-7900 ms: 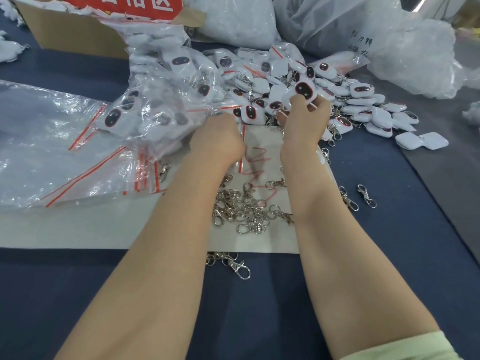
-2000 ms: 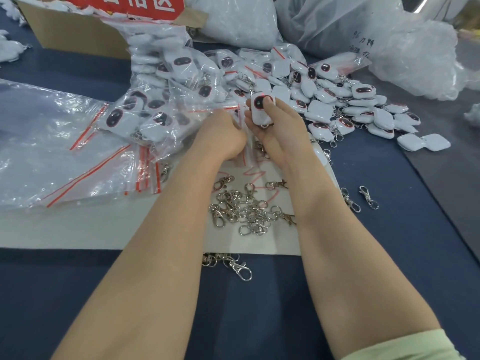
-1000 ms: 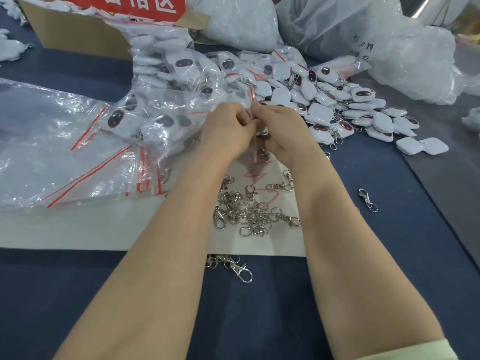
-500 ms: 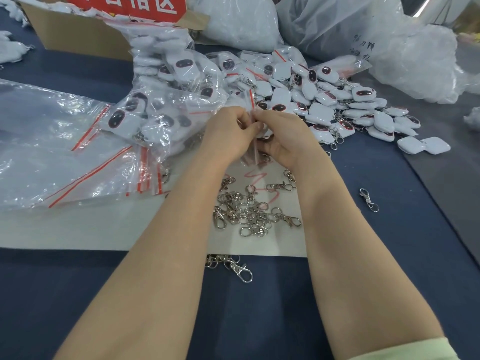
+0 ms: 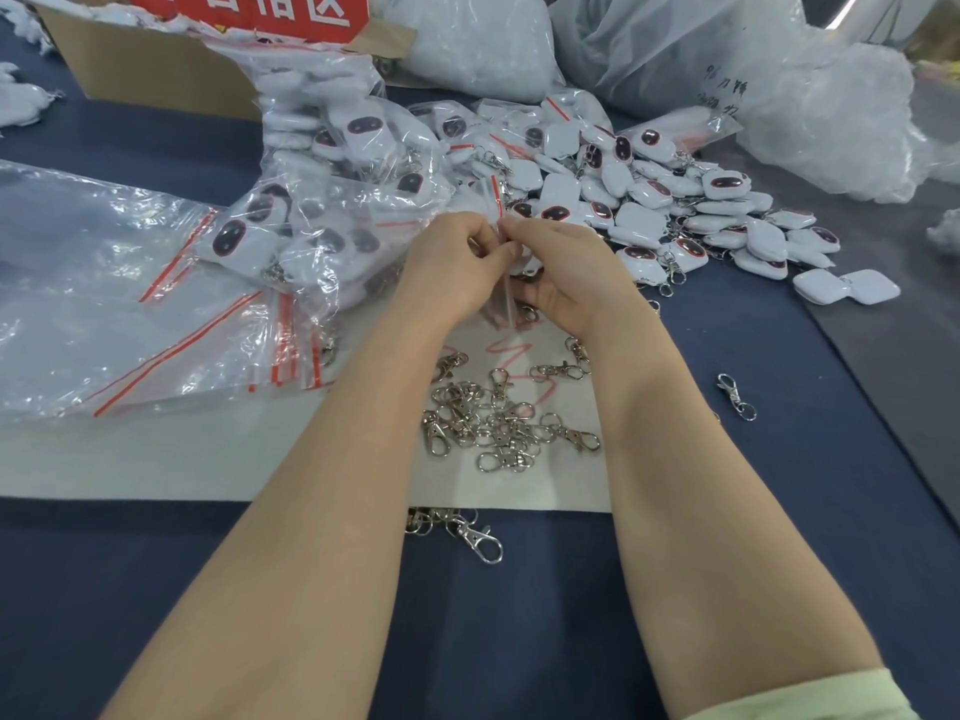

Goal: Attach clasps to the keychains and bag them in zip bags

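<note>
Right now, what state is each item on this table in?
left hand, pinches top of zip bag.
right hand, pinches the same top.
zip bag, held up between them; seal hidden.
clasps, loose heap, unattached.
loose keychains, piled unbagged.
bagged keychains, heaped in bags.
empty zip bags, lying flat.

White keychains [image 5: 649, 200] with glossy dark oval faces rimmed in red, heaped on a navy-blue tablecloth [image 5: 831, 511]. Clear zip bag [image 5: 497, 197] with a red seal stripe, like the red-striped clear zip bags [image 5: 156, 304] at left. Silver clasps [image 5: 498, 423] on an off-white sheet [image 5: 208, 459] marked with a red scribble [image 5: 519, 350]. Brown cardboard box [image 5: 156, 70] under a red sign [image 5: 249, 13] with white characters. Milky translucent sacks [image 5: 649, 44] behind, dark handwriting on one. Grey mat [image 5: 909, 366] at right; pale green sleeve [image 5: 805, 704].
</note>
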A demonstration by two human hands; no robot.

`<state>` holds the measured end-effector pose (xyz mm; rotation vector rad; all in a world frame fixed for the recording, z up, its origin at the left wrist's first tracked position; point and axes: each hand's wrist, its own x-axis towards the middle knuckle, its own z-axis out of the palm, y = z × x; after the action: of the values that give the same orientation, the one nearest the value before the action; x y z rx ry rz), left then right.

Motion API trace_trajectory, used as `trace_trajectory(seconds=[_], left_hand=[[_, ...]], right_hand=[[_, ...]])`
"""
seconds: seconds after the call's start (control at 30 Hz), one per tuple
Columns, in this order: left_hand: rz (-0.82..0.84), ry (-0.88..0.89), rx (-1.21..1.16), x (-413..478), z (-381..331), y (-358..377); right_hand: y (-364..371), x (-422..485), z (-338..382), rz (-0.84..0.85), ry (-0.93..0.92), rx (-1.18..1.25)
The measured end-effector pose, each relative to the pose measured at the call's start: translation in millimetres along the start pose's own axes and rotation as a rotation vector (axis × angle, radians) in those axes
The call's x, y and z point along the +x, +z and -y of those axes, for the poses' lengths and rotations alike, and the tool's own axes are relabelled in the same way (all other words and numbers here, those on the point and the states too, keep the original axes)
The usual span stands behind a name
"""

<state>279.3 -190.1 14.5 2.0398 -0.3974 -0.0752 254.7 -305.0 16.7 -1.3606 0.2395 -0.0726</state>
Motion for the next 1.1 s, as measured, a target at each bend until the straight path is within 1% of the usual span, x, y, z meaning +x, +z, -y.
trace_trajectory(seconds=[0.2, 0.33, 0.4, 0.53, 0.63, 0.73, 0.8, 0.93, 1.0, 1.1], left_hand=[[0.01, -0.001, -0.03, -1.8, -1.2, -0.2], [0.029, -0.013, -0.04, -2.0, -1.2, -2.7], [0.0, -0.012, -0.033, -1.6, -1.1, -3.1], [-0.132, 0.001, 0.054, -0.5, -1.1, -1.3], [-0.218, -0.003, 0.058, -0.5, -0.9, -1.2], [-0.267, -0.007, 0.065, -1.3, -1.9, 0.2], [-0.278, -0.011, 0.072, -2.1, -2.7, 1.7], [-0.184, -0.015, 0.06, -3.9, -1.4, 3.0], [-0.141, -0.02, 0.059, -3.4, 0.5, 2.1], [-0.107, -0.041, -0.006, -1.0, 1.6, 1.5]], right_hand=[[-1.4, 1.7, -1.0, 0.019, -0.007, -0.007], [-0.7, 1.3, -2.6, 0.011, -0.032, -0.088], [1.3, 1.9, -4.9, -0.035, -0.068, -0.218], [9.3, 4.4, -4.8, -0.163, -0.205, -0.608], [13.7, 4.8, -3.1, -0.184, -0.267, -0.744], [15.5, 4.0, -2.5, -0.191, -0.288, -0.809], [15.8, 3.3, -2.6, -0.194, -0.266, -0.749], [9.3, 0.1, -2.0, -0.112, -0.125, -0.432], [6.9, -0.2, -1.8, -0.078, -0.075, -0.37], [6.1, 0.9, -2.2, -0.087, -0.048, -0.247]])
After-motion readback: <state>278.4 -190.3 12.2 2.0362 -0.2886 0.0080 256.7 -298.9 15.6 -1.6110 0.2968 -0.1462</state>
